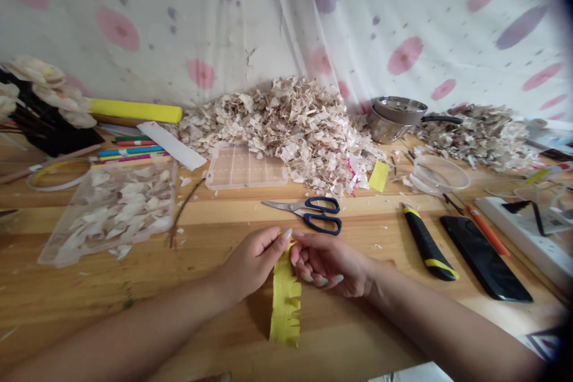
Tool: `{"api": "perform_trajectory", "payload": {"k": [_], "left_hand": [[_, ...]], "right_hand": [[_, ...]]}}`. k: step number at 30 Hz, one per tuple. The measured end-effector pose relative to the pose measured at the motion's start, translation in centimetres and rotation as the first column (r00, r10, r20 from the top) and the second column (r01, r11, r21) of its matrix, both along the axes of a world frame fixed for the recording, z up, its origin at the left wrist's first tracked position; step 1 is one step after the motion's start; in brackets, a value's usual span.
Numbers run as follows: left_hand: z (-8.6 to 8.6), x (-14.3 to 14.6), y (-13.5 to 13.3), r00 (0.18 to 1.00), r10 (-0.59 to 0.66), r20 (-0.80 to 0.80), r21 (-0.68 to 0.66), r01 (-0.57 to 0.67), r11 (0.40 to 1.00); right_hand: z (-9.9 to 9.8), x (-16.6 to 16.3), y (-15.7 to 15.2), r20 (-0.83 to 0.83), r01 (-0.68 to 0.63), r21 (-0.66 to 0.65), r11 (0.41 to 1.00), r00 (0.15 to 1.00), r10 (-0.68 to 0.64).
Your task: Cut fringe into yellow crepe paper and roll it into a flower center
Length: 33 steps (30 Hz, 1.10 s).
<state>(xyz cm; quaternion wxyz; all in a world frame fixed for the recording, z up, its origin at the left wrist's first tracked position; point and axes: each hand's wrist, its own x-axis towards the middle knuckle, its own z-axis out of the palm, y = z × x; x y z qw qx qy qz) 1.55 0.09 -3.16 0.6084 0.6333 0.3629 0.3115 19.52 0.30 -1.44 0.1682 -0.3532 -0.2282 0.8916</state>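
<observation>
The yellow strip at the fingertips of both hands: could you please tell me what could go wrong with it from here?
The yellow strip has cuts along its right edge, so it might tear there if pulled hard.

The left hand and right hand meet at its top end only; if their grip loosens, the strip could slip down.

The scissors lie just beyond the hands, so a forward move might knock fingers against them.

Near right, a black phone (487, 259) lies between a utility knife (428, 243) and what may be a power strip (510, 227), partly blurred. Metal pans (393, 122) stand far right; coloured pens (132, 151) lie far left.
</observation>
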Motion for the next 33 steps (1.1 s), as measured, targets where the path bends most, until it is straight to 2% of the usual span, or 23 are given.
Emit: {"api": "perform_trajectory", "payload": {"k": [5,11,14,16,17,18,19,21,23,24,25,26,27,29,33], "left_hand": [[0.2,0.1,0.0,0.996,-0.037,0.086,-0.071,0.043,0.997],[0.2,0.2,0.0,0.996,0.007,0.087,-0.072,-0.001,0.997],[0.2,0.2,0.1,0.999,0.028,0.038,-0.078,-0.025,0.997],[0.3,0.2,0.2,0.997,0.079,-0.023,-0.1,-0.081,0.992],[0.4,0.1,0.3,0.993,0.107,-0.052,-0.108,-0.113,0.988],[0.5,0.1,0.3,0.989,0.131,-0.074,-0.11,-0.139,0.984],[0.6,0.1,0.4,0.986,0.144,-0.086,-0.111,-0.153,0.982],[0.8,0.1,0.5,0.985,0.142,-0.099,-0.119,-0.154,0.981],[1.0,0.1,0.5,0.986,0.127,-0.111,-0.141,-0.142,0.98],[1.0,0.1,0.6,0.986,0.119,-0.116,-0.159,-0.137,0.978],[1.0,0.1,0.6,0.987,0.11,-0.118,-0.18,-0.13,0.975],[1.0,0.1,0.6,0.988,0.102,-0.117,-0.206,-0.125,0.971],[1.0,0.1,0.5,0.989,0.095,-0.117,-0.238,-0.12,0.964],[0.9,0.1,0.4,0.992,0.077,-0.104,-0.317,-0.106,0.943],[0.7,0.2,-0.1,0.996,0.063,-0.059,-0.438,-0.082,0.895]], "right_hand": [[0.1,-0.2,-0.2,0.034,0.057,0.085,0.995,0.998,-0.06],[0.3,-0.3,-0.4,0.069,0.129,0.225,0.966,0.987,-0.148],[0.0,-0.4,-0.4,0.16,0.127,0.374,0.919,0.967,-0.199],[-0.2,-0.3,-0.5,0.252,0.059,0.539,0.84,0.941,-0.227],[-0.3,-0.2,-0.5,0.297,0.004,0.648,0.762,0.92,-0.257],[-0.3,-0.1,-0.5,0.329,-0.066,0.759,0.648,0.897,-0.294],[-0.3,0.1,-0.5,0.343,-0.144,0.856,0.497,0.877,-0.337],[-0.2,0.6,-0.4,0.313,-0.297,0.949,0.104,0.857,-0.41],[0.1,1.1,-0.3,0.277,-0.416,0.862,-0.289,0.865,-0.419],[0.3,1.3,-0.3,0.277,-0.46,0.772,-0.439,0.865,-0.419],[0.6,1.6,-0.2,0.29,-0.498,0.671,-0.55,0.858,-0.423],[0.9,1.7,-0.2,0.31,-0.531,0.581,-0.617,0.845,-0.436],[1.3,1.9,-0.2,0.328,-0.558,0.511,-0.654,0.83,-0.452],[1.9,2.1,-0.1,0.347,-0.587,0.434,-0.683,0.809,-0.475],[2.3,2.4,-0.1,0.368,-0.574,0.402,-0.714,0.815,-0.448]]}}
